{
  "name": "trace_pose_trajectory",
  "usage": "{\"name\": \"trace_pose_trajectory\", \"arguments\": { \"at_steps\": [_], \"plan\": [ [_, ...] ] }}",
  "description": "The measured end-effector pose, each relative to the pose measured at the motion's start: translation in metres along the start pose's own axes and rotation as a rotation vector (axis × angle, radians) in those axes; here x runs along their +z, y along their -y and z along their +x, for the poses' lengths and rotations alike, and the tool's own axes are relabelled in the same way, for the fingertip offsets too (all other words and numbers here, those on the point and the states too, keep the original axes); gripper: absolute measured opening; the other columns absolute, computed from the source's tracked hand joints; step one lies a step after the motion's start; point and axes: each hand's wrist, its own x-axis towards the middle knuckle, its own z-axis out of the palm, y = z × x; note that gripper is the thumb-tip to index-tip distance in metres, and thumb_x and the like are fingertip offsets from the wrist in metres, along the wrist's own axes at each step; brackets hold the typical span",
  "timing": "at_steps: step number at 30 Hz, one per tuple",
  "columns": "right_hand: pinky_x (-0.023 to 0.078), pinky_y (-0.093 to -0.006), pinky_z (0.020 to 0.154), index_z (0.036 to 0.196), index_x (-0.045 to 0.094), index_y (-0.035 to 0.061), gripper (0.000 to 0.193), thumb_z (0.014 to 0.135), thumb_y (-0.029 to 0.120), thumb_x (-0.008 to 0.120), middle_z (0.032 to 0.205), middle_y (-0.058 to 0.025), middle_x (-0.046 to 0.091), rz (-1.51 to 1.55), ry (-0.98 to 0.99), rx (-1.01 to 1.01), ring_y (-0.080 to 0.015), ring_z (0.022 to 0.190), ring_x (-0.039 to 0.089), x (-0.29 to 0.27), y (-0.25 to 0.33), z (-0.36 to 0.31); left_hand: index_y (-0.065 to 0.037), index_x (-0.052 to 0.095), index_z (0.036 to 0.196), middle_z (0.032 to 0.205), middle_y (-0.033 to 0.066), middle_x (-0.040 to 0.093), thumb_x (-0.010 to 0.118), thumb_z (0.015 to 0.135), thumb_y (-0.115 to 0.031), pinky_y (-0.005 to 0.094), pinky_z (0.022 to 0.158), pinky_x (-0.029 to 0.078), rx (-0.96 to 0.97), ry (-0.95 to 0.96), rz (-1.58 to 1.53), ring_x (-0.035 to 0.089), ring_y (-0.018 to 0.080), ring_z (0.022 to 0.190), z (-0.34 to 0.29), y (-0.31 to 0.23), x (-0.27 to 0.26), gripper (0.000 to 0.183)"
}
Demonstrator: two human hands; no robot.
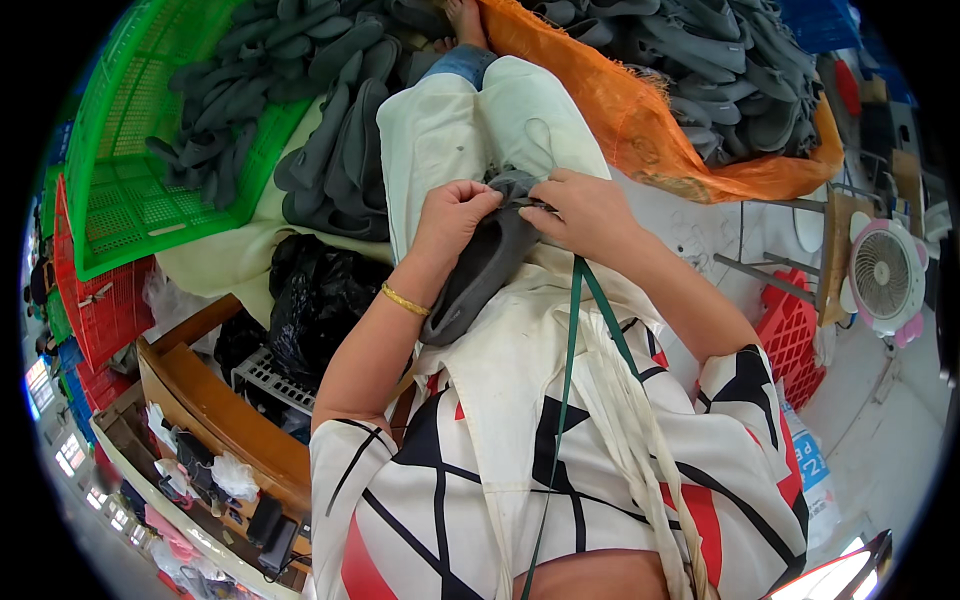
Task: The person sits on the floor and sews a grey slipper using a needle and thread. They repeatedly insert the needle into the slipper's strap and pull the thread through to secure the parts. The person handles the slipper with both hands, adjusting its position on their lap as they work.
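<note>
A dark grey shoe lies across my lap on a cream apron, its rounded end toward my body and its other end between my hands. My left hand is closed in a pinch at the shoe's far end. Facing it from the right, my right hand also has its fingers bent and closed on that end. A thin pale loop, perhaps thread, lies on the apron just beyond the fingers. Whether a small tool sits between the fingertips is hidden. More grey shoes are piled just left of my knees.
A green plastic crate with grey shoes stands at the far left. An orange woven sack bearing many more is at the far right. Near my left elbow are a black plastic bag and a wooden drawer. A fan stands right.
</note>
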Motion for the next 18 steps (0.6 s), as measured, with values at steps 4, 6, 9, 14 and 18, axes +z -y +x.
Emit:
{"name": "trace_pose_trajectory", "arguments": {
  "at_steps": [4, 6, 9, 14, 18],
  "plan": [
    [0.051, -0.0423, 0.066, 0.084, 0.07, 0.0091, 0.027, 0.09, 0.034, 0.064, 0.084, -0.0074, 0.065, -0.033, 0.027, -0.018, -0.0287, 0.082, 0.066, 0.002, -0.002, 0.006, -0.001, 0.071, 0.092, 0.086, 0.0008, 0.07, 0.071, 0.09, -0.008, 0.0207, 0.071, 0.049, -0.02, -0.013, -0.017, 0.061, 0.0061, 0.075, 0.0, -0.001, 0.001, 0.007],
    [0.052, -0.0421, 0.066, 0.083, 0.071, 0.0094, 0.026, 0.089, 0.034, 0.064, 0.084, -0.0069, 0.065, -0.043, 0.027, -0.031, -0.0282, 0.081, 0.066, 0.002, -0.001, 0.008, -0.001, 0.071, 0.092, 0.086, 0.0008, 0.07, 0.071, 0.09, -0.008, 0.0208, 0.071, 0.049, -0.024, -0.019, -0.013, 0.061, 0.0061, 0.076, 0.0, 0.0, 0.0, 0.007],
    [0.052, -0.0415, 0.065, 0.082, 0.071, 0.0097, 0.024, 0.089, 0.033, 0.065, 0.083, -0.0062, 0.065, -0.056, 0.015, -0.052, -0.0275, 0.081, 0.066, 0.004, -0.001, 0.01, -0.002, 0.071, 0.089, 0.082, -0.0011, 0.068, 0.073, 0.088, -0.01, 0.0211, 0.068, 0.047, -0.012, -0.019, -0.027, 0.057, 0.0052, 0.073, 0.0, -0.001, 0.002, 0.008],
    [0.052, -0.0409, 0.065, 0.081, 0.071, 0.01, 0.024, 0.088, 0.032, 0.065, 0.082, -0.0056, 0.064, -0.079, 0.025, -0.057, -0.0265, 0.08, 0.066, 0.004, 0.002, 0.013, -0.002, 0.071, 0.089, 0.081, -0.0015, 0.067, 0.073, 0.088, -0.01, 0.0209, 0.067, 0.046, -0.013, -0.018, -0.031, 0.057, 0.0051, 0.072, 0.001, -0.001, 0.002, 0.008],
    [0.052, -0.0405, 0.065, 0.083, 0.071, 0.0104, 0.022, 0.087, 0.031, 0.066, 0.084, -0.0055, 0.064, -0.087, 0.031, -0.058, -0.0267, 0.082, 0.066, 0.005, 0.003, 0.011, -0.002, 0.071, 0.089, 0.08, -0.0012, 0.067, 0.073, 0.088, -0.01, 0.021, 0.067, 0.047, -0.011, -0.018, -0.02, 0.057, 0.005, 0.071, 0.0, -0.003, 0.004, 0.008]
  ]
}}
